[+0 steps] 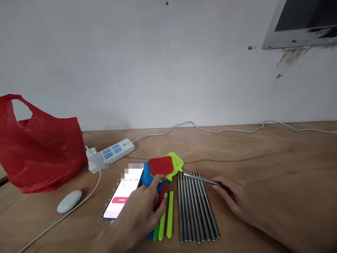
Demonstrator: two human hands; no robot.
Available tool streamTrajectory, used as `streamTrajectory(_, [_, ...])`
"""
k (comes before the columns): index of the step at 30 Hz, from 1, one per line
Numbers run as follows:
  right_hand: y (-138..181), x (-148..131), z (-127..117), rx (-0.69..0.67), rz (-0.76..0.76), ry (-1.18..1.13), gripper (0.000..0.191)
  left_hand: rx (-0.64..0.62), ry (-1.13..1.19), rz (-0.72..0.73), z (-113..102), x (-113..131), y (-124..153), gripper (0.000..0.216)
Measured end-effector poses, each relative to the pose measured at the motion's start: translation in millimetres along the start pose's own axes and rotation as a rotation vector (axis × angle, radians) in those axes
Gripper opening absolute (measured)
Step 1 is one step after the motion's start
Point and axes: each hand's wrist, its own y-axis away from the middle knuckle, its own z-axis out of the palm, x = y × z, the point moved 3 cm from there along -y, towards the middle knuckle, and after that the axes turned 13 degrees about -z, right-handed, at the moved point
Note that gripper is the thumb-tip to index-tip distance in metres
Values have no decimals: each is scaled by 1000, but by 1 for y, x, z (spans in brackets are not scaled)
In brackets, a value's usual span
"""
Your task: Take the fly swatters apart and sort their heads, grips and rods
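Observation:
My right hand [231, 196] pinches the end of a slim metal rod [201, 178], which slants over the top ends of several similar metal rods [195, 211] laid side by side. My left hand [143, 207] curls around a red plastic piece [162, 196], its index finger touching a pile of fly swatter heads. In that pile lie a red head [162, 165], a yellow-green head [177, 163] and a blue head [147, 177]. Below, partly behind the left hand, are plastic sticks in blue, green and yellow-green [170, 214].
A lit phone [127, 189] lies beside my left hand. Farther left are a white power strip [116, 151], a white mouse-shaped object [70, 201] and a red plastic bag [44, 147]. A white cable [221, 131] runs along the wall at the back of the wooden table [276, 154].

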Motion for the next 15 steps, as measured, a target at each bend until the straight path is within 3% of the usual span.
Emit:
streamTrajectory(6, [2,2,3,-36,66,-27,32,-83,-76,-10,16,9,-2,41])
streamTrajectory(15, [2,0,-1,-31,23,-20,26,-74,-41,99,22,8,-6,11])
